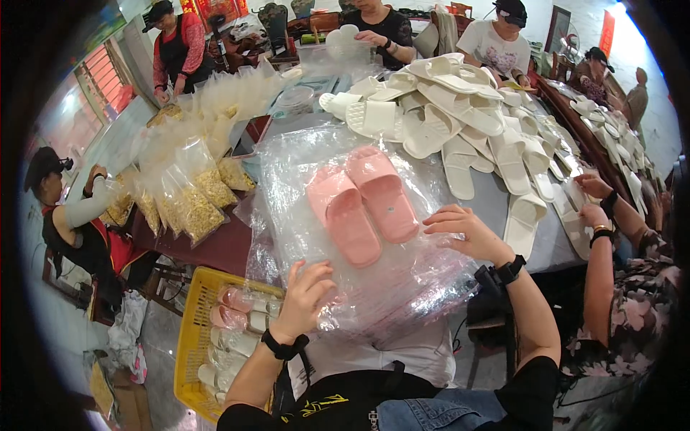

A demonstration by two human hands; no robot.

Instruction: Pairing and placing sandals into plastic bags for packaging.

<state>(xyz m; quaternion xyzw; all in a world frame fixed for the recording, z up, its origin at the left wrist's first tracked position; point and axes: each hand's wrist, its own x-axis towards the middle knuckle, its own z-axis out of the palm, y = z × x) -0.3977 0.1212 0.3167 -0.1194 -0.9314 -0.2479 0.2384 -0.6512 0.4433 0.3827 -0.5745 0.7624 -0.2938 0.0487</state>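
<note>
Two pink slide slippers [363, 205] lie side by side, toe straps toward the far side, on a stack of clear plastic bags [287, 223] at the table's near edge. My left hand [310, 294] hovers by the near left part of the stack, fingers bent and apart, with nothing in it. Over on the other side, my right hand [463, 231] is beside the heel of the right slipper, its fingers spread and holding nothing. Whether its fingertips brush the bags I cannot tell.
White slippers [460, 108] are heaped at the far right. Bags of yellow pieces [190, 190] stand at the left. A yellow basket [188, 316] below holds bagged slippers [233, 309]. At my right, another person's hands [595, 201] handle white slippers; several more people sit or stand around.
</note>
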